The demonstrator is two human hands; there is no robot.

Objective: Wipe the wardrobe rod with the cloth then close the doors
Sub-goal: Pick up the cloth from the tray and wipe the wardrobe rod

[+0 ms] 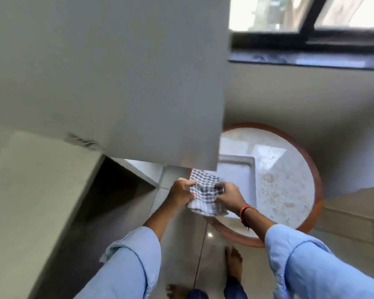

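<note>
**While both hands bunch the cloth, the rod is out of view**

Blue-and-white checked cotton cloth (205,194) is held low in front of the body, just over the near rim of the round marble-topped bench with terracotta edge (311,167). Left hand (181,192) grip closed on its left edge, right hand (229,196) grip closed on its right edge; cloth's long axis runs hand to hand. Neither is nearer. Plain grey wardrobe door (117,83) hangs open above and left. Rod not visible, presumably up and left of the grips, so the cloth must go up.
</note>
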